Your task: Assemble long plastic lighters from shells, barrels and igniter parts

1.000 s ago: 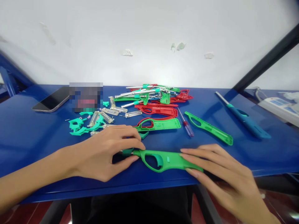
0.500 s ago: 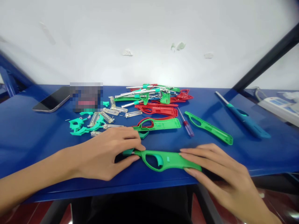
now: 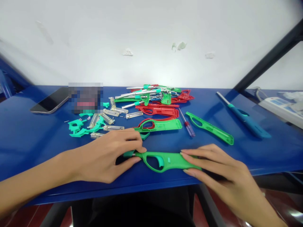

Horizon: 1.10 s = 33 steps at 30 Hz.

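Observation:
A green lighter body (image 3: 165, 160) with a trigger opening lies flat near the front edge of the blue table (image 3: 28, 138). My left hand (image 3: 109, 156) pinches its nozzle end between thumb and forefinger. My right hand (image 3: 220, 171) has its fingers curled over the handle end and presses it down. Behind my left hand lies a green and red half shell (image 3: 161, 125) and a small teal piece (image 3: 145, 136).
A heap of red and green lighter shells and metal tubes (image 3: 153, 94) sits mid-table. Clear gas tanks and teal parts (image 3: 94, 124) lie at the left, a phone (image 3: 48, 101) beyond. A screwdriver (image 3: 187, 123), green shell (image 3: 209, 128), teal lighter (image 3: 243, 116) and power strip (image 3: 281, 107) lie right.
Both hands keep their grip on the green lighter body; it has barely shifted. The view has drifted slightly.

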Available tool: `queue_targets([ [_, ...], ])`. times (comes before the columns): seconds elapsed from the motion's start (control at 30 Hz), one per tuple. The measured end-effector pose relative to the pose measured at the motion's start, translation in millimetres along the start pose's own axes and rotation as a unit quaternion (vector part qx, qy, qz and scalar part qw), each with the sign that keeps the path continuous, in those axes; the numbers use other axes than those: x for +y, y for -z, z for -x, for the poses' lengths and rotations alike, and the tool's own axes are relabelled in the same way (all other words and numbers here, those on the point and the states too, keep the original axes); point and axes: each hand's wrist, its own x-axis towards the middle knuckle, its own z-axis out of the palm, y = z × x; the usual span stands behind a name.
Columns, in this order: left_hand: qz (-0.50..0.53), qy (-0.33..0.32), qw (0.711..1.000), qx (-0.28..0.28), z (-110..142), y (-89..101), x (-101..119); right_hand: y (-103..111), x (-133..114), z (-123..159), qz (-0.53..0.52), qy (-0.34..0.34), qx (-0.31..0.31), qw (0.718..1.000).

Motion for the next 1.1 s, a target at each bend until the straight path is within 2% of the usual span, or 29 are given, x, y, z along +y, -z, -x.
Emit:
queue_targets([
  [0.23,-0.024,-0.014,0.999,0.016,-2,-3.4,2,3,-10,-4,0.03,0.017,-0.007,0.999],
  [0.47,-0.054,-0.004,0.998,0.032,1,-9.8,6,0,-6,-2,0.036,-0.003,-0.011,0.999],
  [0.57,-0.029,0.004,0.998,0.047,0,-14.7,3,0,-8,0,0.023,-0.032,-0.028,0.999],
  [0.73,0.035,0.039,0.998,0.037,-2,-14.6,4,-2,-10,1,-0.006,-0.051,-0.053,0.997],
  [0.9,0.016,0.069,0.994,0.081,-2,-12.5,9,-9,-8,-1,-0.022,-0.051,-0.017,0.998],
  [1.0,-0.003,0.059,0.991,0.119,-1,-11.6,11,-12,-9,-4,-0.01,-0.051,-0.001,0.999],
  [1.1,-0.011,0.044,0.99,0.131,0,-11.7,12,-14,-13,-8,-0.014,-0.041,-0.007,0.999],
])
